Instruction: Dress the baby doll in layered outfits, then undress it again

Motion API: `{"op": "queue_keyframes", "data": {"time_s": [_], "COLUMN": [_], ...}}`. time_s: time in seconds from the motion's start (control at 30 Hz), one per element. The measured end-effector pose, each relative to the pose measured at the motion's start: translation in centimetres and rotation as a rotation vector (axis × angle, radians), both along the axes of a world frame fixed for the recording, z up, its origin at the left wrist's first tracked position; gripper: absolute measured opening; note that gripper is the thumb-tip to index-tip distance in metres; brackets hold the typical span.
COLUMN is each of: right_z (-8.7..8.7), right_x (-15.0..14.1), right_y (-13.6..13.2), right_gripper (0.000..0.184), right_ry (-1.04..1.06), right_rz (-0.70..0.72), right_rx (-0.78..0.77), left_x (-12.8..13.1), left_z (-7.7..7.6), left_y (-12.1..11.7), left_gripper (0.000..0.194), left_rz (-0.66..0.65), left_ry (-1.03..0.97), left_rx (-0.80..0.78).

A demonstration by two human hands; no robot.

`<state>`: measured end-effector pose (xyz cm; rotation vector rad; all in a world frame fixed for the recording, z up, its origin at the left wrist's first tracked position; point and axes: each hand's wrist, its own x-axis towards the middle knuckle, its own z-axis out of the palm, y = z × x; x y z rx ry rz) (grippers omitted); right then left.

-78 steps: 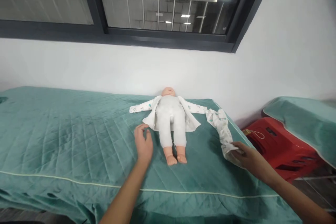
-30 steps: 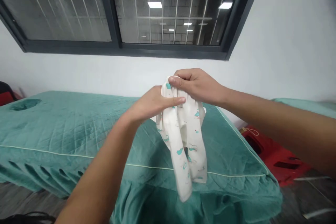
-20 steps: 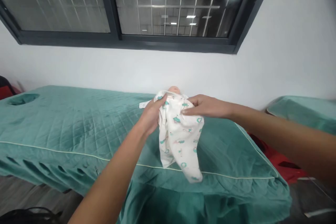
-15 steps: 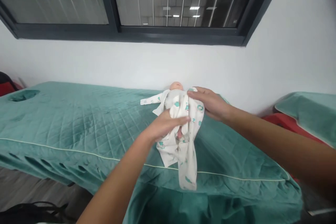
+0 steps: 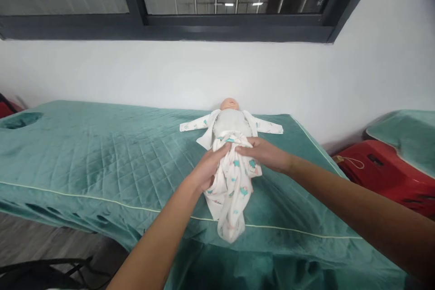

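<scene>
A baby doll (image 5: 229,103) lies on its back on the green bed cover, its head toward the wall. It wears a white baby top (image 5: 268,126) with printed sleeves stretched out to both sides and the front panels spread apart. White baby pants (image 5: 235,176) with a green print lie bunched over its lower body, and one end hangs near the bed's front edge. My left hand (image 5: 211,165) pinches the pants' left side. From the right, my right hand (image 5: 263,153) grips their upper part, thumb on top. The doll's legs are mostly hidden beneath the cloth.
The quilted green bed cover (image 5: 102,154) has a face hole (image 5: 22,120) at the far left. A white wall (image 5: 163,74) and a dark window frame (image 5: 231,31) stand behind. Red padding (image 5: 384,167) shows at the right, and a black object with straps (image 5: 44,274) at lower left.
My right hand has come down from the doll's chest to its waist, bringing the pants' cloth lower. The doll's chest and right-side sleeve now show. The view has tilted down slightly.
</scene>
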<state>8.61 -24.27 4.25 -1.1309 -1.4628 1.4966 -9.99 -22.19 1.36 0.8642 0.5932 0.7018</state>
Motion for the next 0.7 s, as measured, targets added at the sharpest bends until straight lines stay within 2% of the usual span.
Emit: {"op": "queue_keyframes", "data": {"time_s": [0.1, 0.2, 0.27, 0.33, 0.4, 0.47, 0.5, 0.63, 0.7], "right_z": [-0.6, -1.5, -2.1, -2.7, -3.1, -3.3, -3.4, -3.1, -2.9], "right_x": [-0.2, -0.3, -0.3, -0.1, 0.3, 0.6, 0.8, 1.0, 0.9], "right_y": [-0.1, -1.1, -2.1, -3.1, -3.8, -4.1, -4.2, -4.1, -4.3], "right_gripper": [0.035, 0.039, 0.045, 0.047, 0.046, 0.044, 0.044, 0.045, 0.048], "right_ry": [0.266, 0.351, 0.318, 0.249, 0.165, 0.100, 0.085, 0.173, 0.231], "right_rz": [-0.228, -0.255, -0.194, -0.064, 0.109, 0.186, 0.156, -0.184, -0.280], "right_rx": [-0.039, -0.130, -0.177, -0.206, -0.220, -0.202, -0.182, -0.043, 0.004], "left_x": [0.3, 0.4, 0.4, 0.4, 0.3, 0.3, 0.3, 0.5, 0.7], "left_z": [-0.4, -0.5, -0.5, -0.5, -0.5, -0.5, -0.5, -0.3, -0.1], "left_y": [-0.6, -0.8, -0.8, -1.0, -1.2, -1.7, -2.0, -3.1, -3.4], "left_gripper": [0.052, 0.053, 0.051, 0.048, 0.046, 0.047, 0.048, 0.051, 0.052], "left_rz": [-0.136, -0.156, -0.106, -0.074, -0.076, -0.088, -0.091, -0.120, -0.174], "left_ry": [0.082, 0.097, 0.060, 0.027, 0.018, 0.025, 0.032, 0.102, 0.131], "left_rx": [0.042, 0.061, 0.063, 0.065, 0.069, 0.071, 0.072, 0.078, 0.091]}}
